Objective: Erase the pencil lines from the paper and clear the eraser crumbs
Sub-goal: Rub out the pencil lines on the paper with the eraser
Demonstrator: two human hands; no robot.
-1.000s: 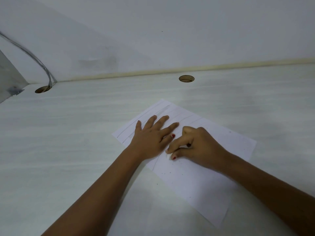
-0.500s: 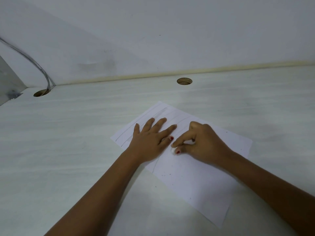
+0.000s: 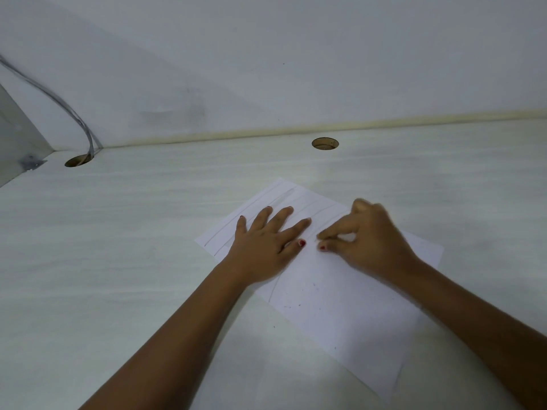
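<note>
A white sheet of paper [image 3: 340,306] lies skewed on the pale desk, with faint pencil lines [image 3: 266,199] across its far end. Dark eraser crumbs [image 3: 299,304] speck its middle. My left hand [image 3: 266,244] presses flat on the paper's left part, fingers spread. My right hand [image 3: 370,241] is beside it on the paper, blurred, with thumb and fingers pinched on a small white eraser [image 3: 349,238] that is mostly hidden.
The pale wood-grain desk [image 3: 118,261] meets a white wall at the back. Two round cable holes are cut in it, one at back centre [image 3: 325,143] and one at back left [image 3: 78,160] with grey cables [image 3: 59,99] running into it.
My right hand has slid away from me and to the right across the paper, still pinched. My left hand stays flat in place. The camera view shifted slightly.
</note>
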